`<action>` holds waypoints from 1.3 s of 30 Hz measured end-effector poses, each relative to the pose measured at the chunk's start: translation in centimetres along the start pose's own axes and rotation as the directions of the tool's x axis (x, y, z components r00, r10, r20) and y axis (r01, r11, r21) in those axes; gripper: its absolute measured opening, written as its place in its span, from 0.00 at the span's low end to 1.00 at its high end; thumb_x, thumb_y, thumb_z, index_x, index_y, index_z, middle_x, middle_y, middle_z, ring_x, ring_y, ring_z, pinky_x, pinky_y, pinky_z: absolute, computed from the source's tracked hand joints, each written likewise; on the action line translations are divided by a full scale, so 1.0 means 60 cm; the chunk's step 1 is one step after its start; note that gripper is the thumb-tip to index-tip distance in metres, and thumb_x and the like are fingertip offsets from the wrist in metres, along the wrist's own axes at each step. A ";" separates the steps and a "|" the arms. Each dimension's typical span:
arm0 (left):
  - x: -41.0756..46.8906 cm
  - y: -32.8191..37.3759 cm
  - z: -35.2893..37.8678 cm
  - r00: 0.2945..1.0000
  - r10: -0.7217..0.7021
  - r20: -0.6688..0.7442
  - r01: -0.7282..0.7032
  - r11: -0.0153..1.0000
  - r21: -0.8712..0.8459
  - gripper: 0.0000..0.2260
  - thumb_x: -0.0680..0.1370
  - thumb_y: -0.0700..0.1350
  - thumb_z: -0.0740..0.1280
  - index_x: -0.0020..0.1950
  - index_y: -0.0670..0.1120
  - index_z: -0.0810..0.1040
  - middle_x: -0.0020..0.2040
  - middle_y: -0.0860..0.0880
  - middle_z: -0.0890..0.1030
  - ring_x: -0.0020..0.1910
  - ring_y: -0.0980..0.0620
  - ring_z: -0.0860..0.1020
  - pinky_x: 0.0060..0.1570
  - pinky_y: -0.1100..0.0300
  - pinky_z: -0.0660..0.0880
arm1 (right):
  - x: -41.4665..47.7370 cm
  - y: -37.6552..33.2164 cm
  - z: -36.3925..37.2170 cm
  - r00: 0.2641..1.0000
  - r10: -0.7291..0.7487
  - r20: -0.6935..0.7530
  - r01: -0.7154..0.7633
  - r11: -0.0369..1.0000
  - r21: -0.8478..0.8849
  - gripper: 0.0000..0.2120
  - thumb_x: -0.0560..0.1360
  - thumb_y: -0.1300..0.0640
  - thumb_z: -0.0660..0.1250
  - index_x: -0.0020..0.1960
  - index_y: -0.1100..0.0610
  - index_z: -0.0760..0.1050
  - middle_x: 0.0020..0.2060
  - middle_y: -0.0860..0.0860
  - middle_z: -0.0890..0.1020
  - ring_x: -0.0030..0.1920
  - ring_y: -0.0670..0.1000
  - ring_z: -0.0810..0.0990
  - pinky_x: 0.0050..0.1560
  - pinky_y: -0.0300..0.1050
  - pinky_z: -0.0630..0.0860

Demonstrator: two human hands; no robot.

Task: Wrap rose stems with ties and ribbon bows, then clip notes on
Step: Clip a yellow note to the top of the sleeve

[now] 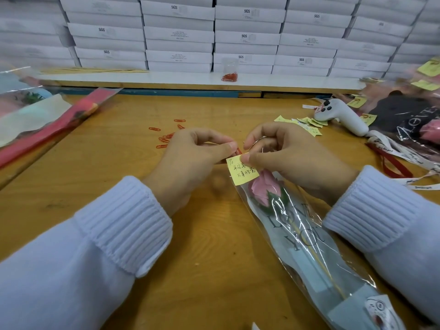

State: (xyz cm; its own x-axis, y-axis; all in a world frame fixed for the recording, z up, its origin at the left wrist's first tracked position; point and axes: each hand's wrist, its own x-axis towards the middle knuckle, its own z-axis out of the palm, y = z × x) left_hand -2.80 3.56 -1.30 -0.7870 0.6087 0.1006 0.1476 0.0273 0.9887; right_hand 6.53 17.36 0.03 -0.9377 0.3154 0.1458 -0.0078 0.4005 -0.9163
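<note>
A pink rose (264, 189) lies in a clear cellophane sleeve (307, 248) printed "LOVE YOU", running from the table's middle toward the lower right. A yellow handwritten note (240, 171) sits at the sleeve's top edge. My right hand (290, 158) pinches the note and the sleeve's top between thumb and fingers. My left hand (190, 160) pinches a red paper clip (238, 151) at the note's upper edge. Both sleeves are white and ribbed.
Several loose red paper clips (166, 136) lie behind my left hand. A bag of clips (229, 71) stands on the white ledge. Yellow notes (307, 125), a white tool (342, 116), printed ribbons (400, 151) and wrapped roses (414, 115) crowd the right. More sleeves (42, 125) lie at left.
</note>
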 end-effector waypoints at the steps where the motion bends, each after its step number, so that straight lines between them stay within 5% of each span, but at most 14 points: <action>1: 0.000 0.000 0.000 1.000 -0.010 0.004 0.010 1.000 0.007 0.04 0.74 0.42 0.71 0.39 0.47 0.82 0.37 0.49 0.85 0.44 0.50 0.84 0.50 0.50 0.78 | 0.000 0.000 -0.001 1.000 -0.003 0.007 0.003 1.000 -0.009 0.07 0.70 0.64 0.73 0.43 0.56 0.77 0.30 0.48 0.83 0.32 0.46 0.80 0.40 0.48 0.76; 5: 0.000 0.001 -0.002 0.999 -0.031 0.015 0.030 0.999 0.035 0.06 0.74 0.42 0.71 0.37 0.47 0.82 0.37 0.49 0.85 0.46 0.49 0.84 0.52 0.48 0.79 | -0.001 0.000 0.000 0.999 -0.013 0.030 0.012 1.000 0.005 0.07 0.70 0.66 0.73 0.43 0.57 0.77 0.29 0.48 0.82 0.29 0.43 0.80 0.31 0.34 0.75; 10: -0.001 0.001 -0.002 0.999 0.046 -0.028 -0.046 0.999 0.018 0.02 0.74 0.41 0.71 0.41 0.46 0.82 0.36 0.53 0.85 0.41 0.58 0.83 0.35 0.68 0.77 | 0.000 0.001 -0.002 1.000 -0.019 0.021 0.019 0.999 0.033 0.07 0.69 0.67 0.73 0.42 0.57 0.77 0.29 0.48 0.81 0.32 0.44 0.81 0.33 0.35 0.77; 13: 0.000 0.001 -0.003 0.996 0.088 -0.001 -0.088 0.993 0.073 0.02 0.74 0.42 0.71 0.41 0.47 0.83 0.36 0.53 0.85 0.40 0.60 0.83 0.34 0.71 0.75 | -0.001 0.000 -0.002 1.000 -0.012 0.024 0.011 0.999 0.034 0.08 0.70 0.68 0.72 0.43 0.58 0.77 0.29 0.49 0.81 0.31 0.44 0.81 0.31 0.34 0.75; 32: 0.001 -0.003 -0.009 0.979 0.113 0.170 -0.150 0.964 0.221 0.03 0.73 0.41 0.72 0.45 0.48 0.81 0.41 0.49 0.85 0.43 0.56 0.83 0.47 0.59 0.80 | -0.001 0.003 -0.004 1.000 -0.024 -0.005 0.024 1.000 -0.015 0.06 0.71 0.65 0.72 0.43 0.56 0.78 0.29 0.47 0.81 0.30 0.44 0.76 0.32 0.34 0.74; 39: 0.001 -0.004 -0.009 0.986 0.090 0.137 -0.119 0.967 0.224 0.02 0.72 0.40 0.73 0.43 0.46 0.82 0.38 0.50 0.85 0.41 0.56 0.83 0.43 0.61 0.80 | 0.002 0.008 -0.006 1.000 -0.006 0.001 0.006 1.000 -0.021 0.06 0.70 0.64 0.73 0.43 0.55 0.79 0.30 0.48 0.81 0.31 0.44 0.78 0.32 0.34 0.74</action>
State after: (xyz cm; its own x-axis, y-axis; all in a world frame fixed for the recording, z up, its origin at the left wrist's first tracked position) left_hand -3.17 3.17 -1.49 -0.6809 0.7117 0.1727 0.3704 0.1313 0.9195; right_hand 6.55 17.87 -0.25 -0.9380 0.3120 0.1514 -0.0067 0.4201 -0.9074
